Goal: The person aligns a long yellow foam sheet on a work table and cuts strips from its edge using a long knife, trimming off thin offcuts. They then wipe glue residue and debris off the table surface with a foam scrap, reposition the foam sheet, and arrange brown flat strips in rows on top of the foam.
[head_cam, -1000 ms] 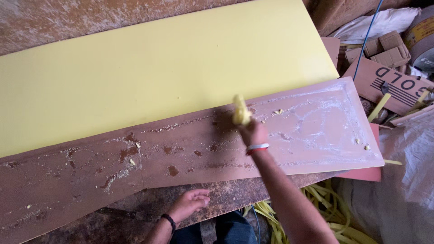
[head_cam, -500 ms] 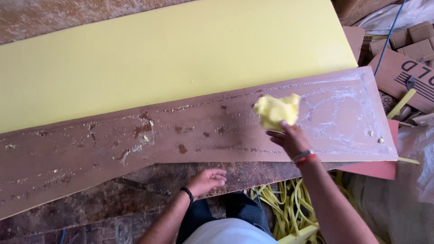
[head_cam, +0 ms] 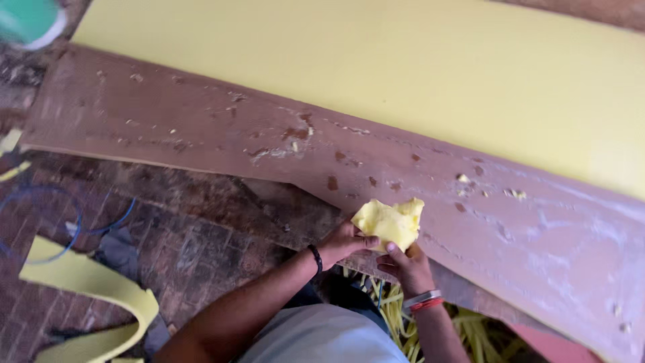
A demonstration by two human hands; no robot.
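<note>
A crumpled lump of yellow foam (head_cam: 391, 222) is held by both hands at the near edge of a long brown board (head_cam: 201, 128). My left hand (head_cam: 344, 240) grips its left side, with a dark band on that wrist. My right hand (head_cam: 406, 265) holds it from below, with a silver and a red band on that wrist. The board is smeared with whitish residue and dotted with small foam scraps. Behind it lies a large flat yellow foam sheet (head_cam: 403, 74).
A curved yellow foam strip (head_cam: 101, 296) and blue cord (head_cam: 60, 215) lie on the brick floor at the left. Thin yellow foam offcuts (head_cam: 396, 316) pile up under the board by my legs. A blurred green and white object (head_cam: 30, 20) sits at the top left.
The view has swung to the left along the board. My right hand drew the foam lump back to the board's near edge, and my left hand left the board's lower edge to grip it too.
</note>
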